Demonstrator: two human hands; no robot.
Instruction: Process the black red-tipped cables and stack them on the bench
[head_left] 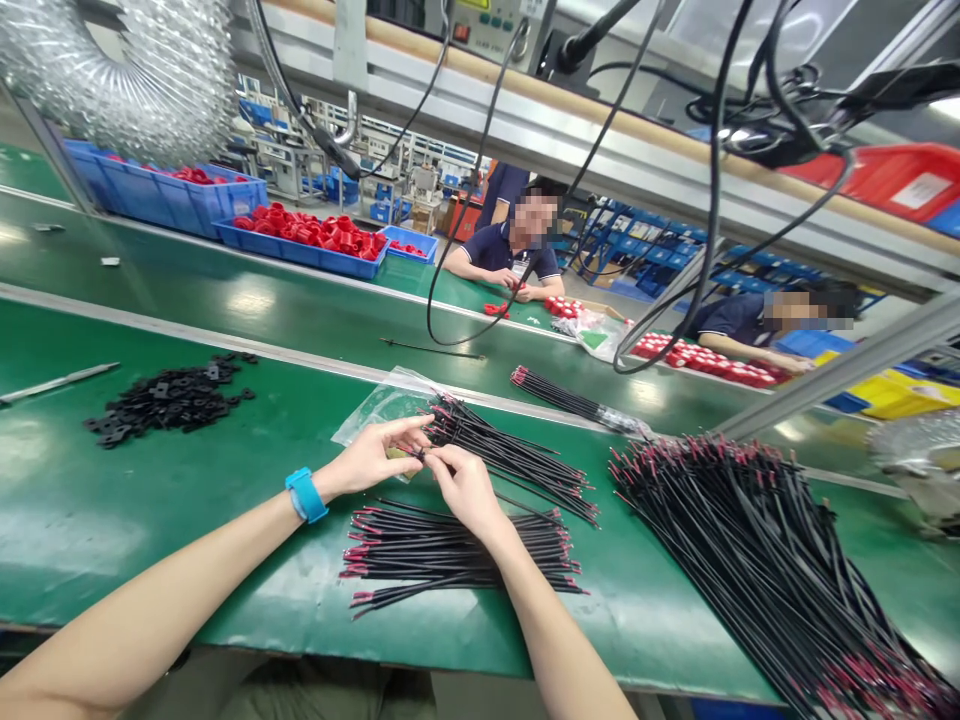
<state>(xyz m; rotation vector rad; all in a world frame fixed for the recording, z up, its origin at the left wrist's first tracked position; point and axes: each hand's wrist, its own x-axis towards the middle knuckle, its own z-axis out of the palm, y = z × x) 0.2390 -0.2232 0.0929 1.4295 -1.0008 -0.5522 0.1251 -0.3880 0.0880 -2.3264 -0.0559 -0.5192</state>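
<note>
My left hand [379, 453], with a blue band on its wrist, is at the middle of the green bench. Its thumb and fingers are bent around the end of a black cable. My right hand [465, 485] pinches the same cable beside the left fingertips; a small dark piece shows there, too small to make out. Just behind the hands, a bundle of black cables with red ends [510, 450] lies partly on a clear plastic bag [382, 400]. Nearer the front edge, below my right hand, another row of black cables [442, 548] is spread out.
A large cable pile [750, 540] covers the right side. Small black parts [176, 400] are heaped at the left, near a pen-like tool [60, 383]. Blue bins of red parts [307, 235] stand behind. Two people work across the bench. Black leads hang from overhead.
</note>
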